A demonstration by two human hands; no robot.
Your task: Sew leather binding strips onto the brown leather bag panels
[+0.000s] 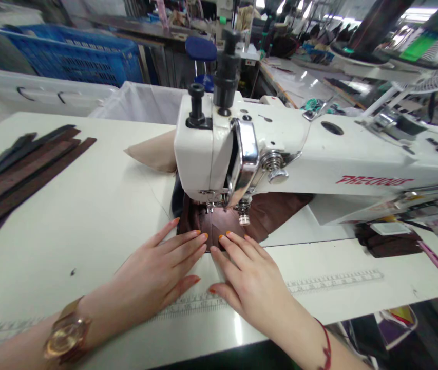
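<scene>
Dark brown fabric [268, 213] lies under the head of a white sewing machine [199, 154], its front edge toward me. My left hand [160, 267] rests flat with fingers stretched, the tips on the left part of the fabric. On the right part, my right hand [245, 270] also lies flat, fingers extended and thumb pointing left. A seam line runs between the two hands up to the presser foot [210, 207]. Behind the machine head a beige piece [155, 151] sticks out to the left. Whether it joins the brown fabric is hidden.
Dark brown and black strips [26, 177] lie at the table's left. A ruler tape [334, 280] runs along the front. Folded brown pieces [390, 241] and a pink tool [434, 257] sit at the right. Behind stand a blue crate [76, 54] and a blue stool [201, 49].
</scene>
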